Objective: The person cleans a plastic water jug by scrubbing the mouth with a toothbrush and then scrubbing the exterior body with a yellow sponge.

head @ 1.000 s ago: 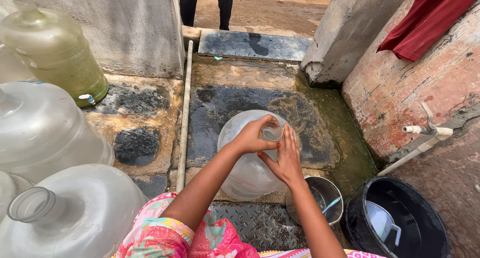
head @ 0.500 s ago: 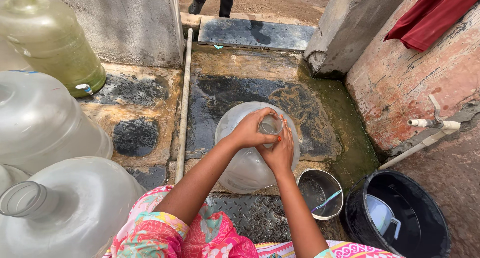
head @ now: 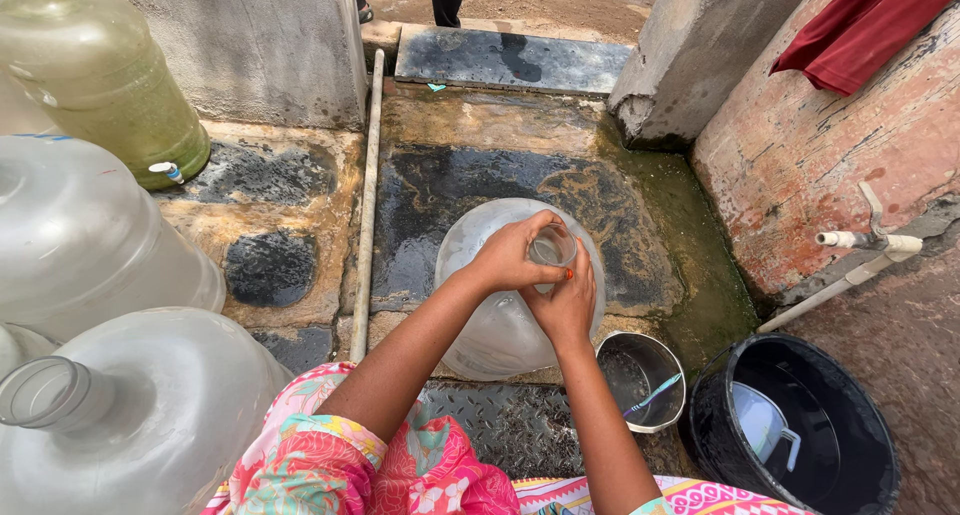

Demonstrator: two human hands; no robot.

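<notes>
Below us, our left hand (head: 512,257) wraps over the neck of a large clear water jug (head: 490,325) standing on the wet concrete floor (head: 450,185), its fingers curled closed around the mouth. Our right hand (head: 566,300) presses against the same neck from the near side, fingers closed on it, so both hands touch each other at the opening.

We see no labels on the jugs. To our left stand more of them: a greenish jug (head: 100,75) with a small white and blue cap (head: 166,172) lying just beside it, a clear jug (head: 90,235) near it, and an open-mouthed clear jug (head: 140,415) closest to us.

Just right of the held jug sits a small steel pot (head: 642,380) with a thin stick in it, and beside that a black bucket (head: 800,435) holding a pale mug. A white pipe with a tap (head: 868,242) runs along the pink wall (head: 800,145), where a red cloth (head: 860,25) hangs.

Open wet floor lies ahead of the jug, bounded by a thin pipe (head: 367,195) on the left, the green, mossy edge on the right, and a dark slab (head: 510,60) beyond, where another person's feet (head: 445,0) stand on dirt ground.
</notes>
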